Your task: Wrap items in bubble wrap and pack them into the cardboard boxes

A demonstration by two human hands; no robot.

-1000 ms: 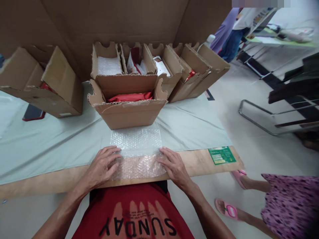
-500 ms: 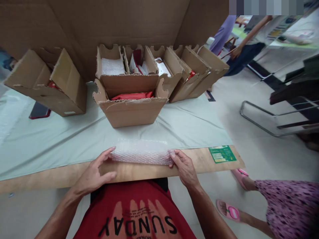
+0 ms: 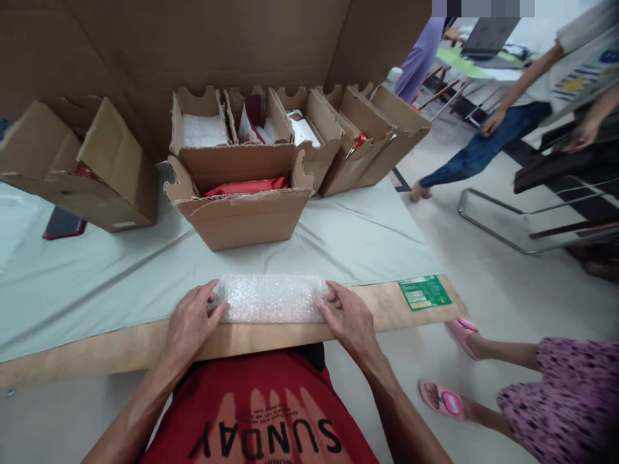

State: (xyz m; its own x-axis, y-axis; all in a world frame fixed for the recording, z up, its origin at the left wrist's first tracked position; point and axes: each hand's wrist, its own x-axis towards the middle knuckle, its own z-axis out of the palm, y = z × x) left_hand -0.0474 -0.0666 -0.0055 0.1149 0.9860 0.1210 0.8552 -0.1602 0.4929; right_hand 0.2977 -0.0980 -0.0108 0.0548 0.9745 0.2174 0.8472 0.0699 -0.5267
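A clear, rectangular piece of bubble wrap (image 3: 271, 299) lies flat at the front of the table, partly over the bare wooden edge. My left hand (image 3: 192, 320) grips its left end between thumb and fingers. At the right end, my right hand (image 3: 352, 316) has its thumb on the wrap and its fingers around the corner. Just beyond stands an open cardboard box (image 3: 246, 222) with red packets (image 3: 249, 186) inside. Whether anything is wrapped inside the bubble wrap, I cannot make out.
Behind stands a row of open cardboard bins, one holding more bubble wrap (image 3: 206, 130). Another cardboard box (image 3: 118, 187) is at left, beside a dark phone (image 3: 65, 222). A green label (image 3: 424, 293) lies on the wooden edge (image 3: 120, 345). People stand and walk at right, near a metal-framed chair (image 3: 493, 225).
The bubble wrap now lies flatter, its upper face showing more. My left hand has closed from spread fingers onto its left end. At right, a person has stepped further into view.
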